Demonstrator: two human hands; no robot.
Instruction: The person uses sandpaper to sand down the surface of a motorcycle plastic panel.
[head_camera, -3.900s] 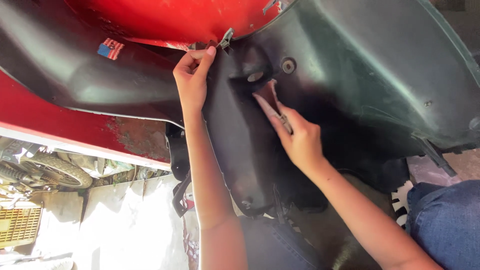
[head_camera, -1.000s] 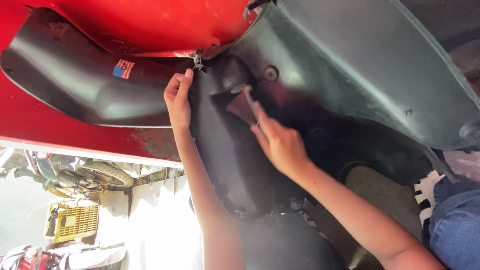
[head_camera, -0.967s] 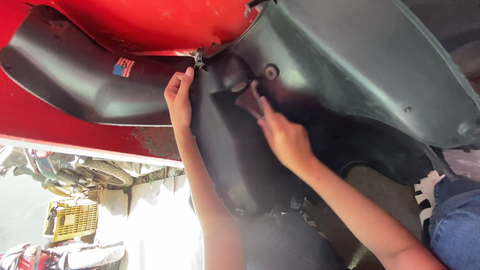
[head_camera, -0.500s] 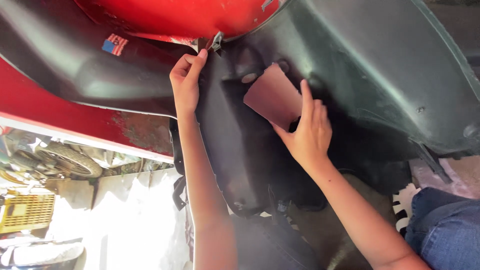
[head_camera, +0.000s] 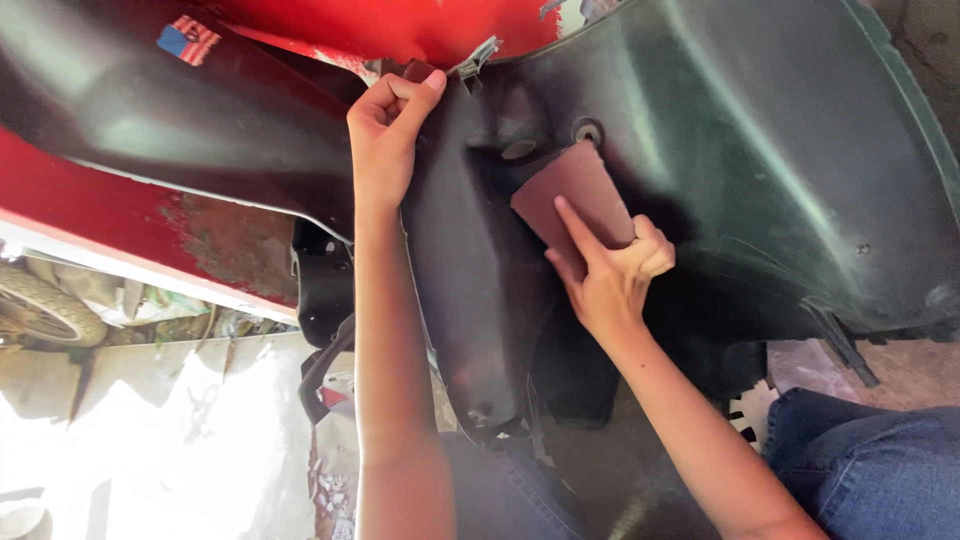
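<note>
Sunlit concrete ground (head_camera: 180, 440) sits lower left, w/ a glossy red vehicle body panel (head_camera: 400, 25) up top. Left hand (head_camera: 385, 135) is loosely curled, fingertips hooked on the edge of the dark green-black plastic fender liner (head_camera: 760, 170). Right hand (head_camera: 610, 275) has its index finger out straight and other fingers folded, pinning a reddish-brown sandpaper sheet (head_camera: 570, 195) flat against the liner, just below a round bolt (head_camera: 588, 131).
</note>
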